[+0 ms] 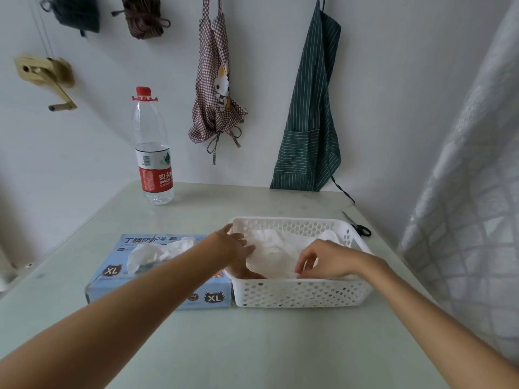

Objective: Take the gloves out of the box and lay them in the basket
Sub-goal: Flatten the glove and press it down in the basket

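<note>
Both your hands are down in the white basket [297,293] at the middle right of the frame, working on the white gloves [276,248] already piled there. Your left hand [238,248] lies over the near-left part of the pile with fingers fairly straight, pressing or smoothing; whether it holds a fold you cannot tell from here. Your right hand [323,259] has its fingertips curled and pinching the gloves near the front wall.

The blue box [157,279] sits on the table [252,346] touching the basket's left wall, and more gloves [157,252] bulge out of its top opening, so the job looks only partly done.

The thin gloves could cling to your fingers and lift back out as you withdraw. Your left forearm crosses right above the box, so it may snag the loose bunch there and drag it onto the table.
</note>
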The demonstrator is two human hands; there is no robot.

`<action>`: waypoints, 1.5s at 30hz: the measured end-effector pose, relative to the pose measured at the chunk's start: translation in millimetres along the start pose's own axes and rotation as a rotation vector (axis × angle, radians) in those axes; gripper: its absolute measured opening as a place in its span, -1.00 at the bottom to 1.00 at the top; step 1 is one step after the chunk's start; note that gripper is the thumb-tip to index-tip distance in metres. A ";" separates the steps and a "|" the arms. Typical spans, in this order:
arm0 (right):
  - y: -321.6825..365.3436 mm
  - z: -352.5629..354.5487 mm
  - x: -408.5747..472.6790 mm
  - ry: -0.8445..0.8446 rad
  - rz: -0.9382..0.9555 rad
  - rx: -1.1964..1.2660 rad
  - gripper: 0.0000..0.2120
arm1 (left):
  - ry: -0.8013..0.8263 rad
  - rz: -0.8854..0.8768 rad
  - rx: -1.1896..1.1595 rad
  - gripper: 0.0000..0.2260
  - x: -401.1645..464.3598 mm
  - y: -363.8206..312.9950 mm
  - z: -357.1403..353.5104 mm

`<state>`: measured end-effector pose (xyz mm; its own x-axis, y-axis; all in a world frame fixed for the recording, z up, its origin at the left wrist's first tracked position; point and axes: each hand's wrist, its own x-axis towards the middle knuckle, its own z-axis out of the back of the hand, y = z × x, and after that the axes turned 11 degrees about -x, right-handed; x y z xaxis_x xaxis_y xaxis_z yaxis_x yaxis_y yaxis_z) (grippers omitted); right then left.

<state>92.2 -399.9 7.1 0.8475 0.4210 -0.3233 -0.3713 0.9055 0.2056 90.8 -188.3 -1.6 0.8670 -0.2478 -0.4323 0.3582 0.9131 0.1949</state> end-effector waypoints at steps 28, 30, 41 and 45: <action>202.9 -19.3 102.6 -0.351 0.400 0.286 -0.83 | -0.982 0.072 -1.244 -0.96 -108.8 156.5 -91.4; 197.7 -10.9 100.2 -0.441 0.374 0.362 -0.90 | -1.045 0.065 -1.271 -0.97 -109.0 156.2 -87.4; 167.1 12.6 86.1 -0.450 0.234 0.006 -0.94 | -0.979 0.212 -1.240 -0.89 -110.0 170.8 -91.9; 185.9 1.3 87.5 -0.461 0.305 0.299 -0.68 | -1.004 0.005 -1.301 -0.82 -113.2 158.3 -78.4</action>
<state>97.8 -194.8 18.2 0.8213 0.5311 0.2082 -0.5566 0.6661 0.4965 22.2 9.7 9.1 0.9171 0.1307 0.3766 0.2904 0.4280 -0.8558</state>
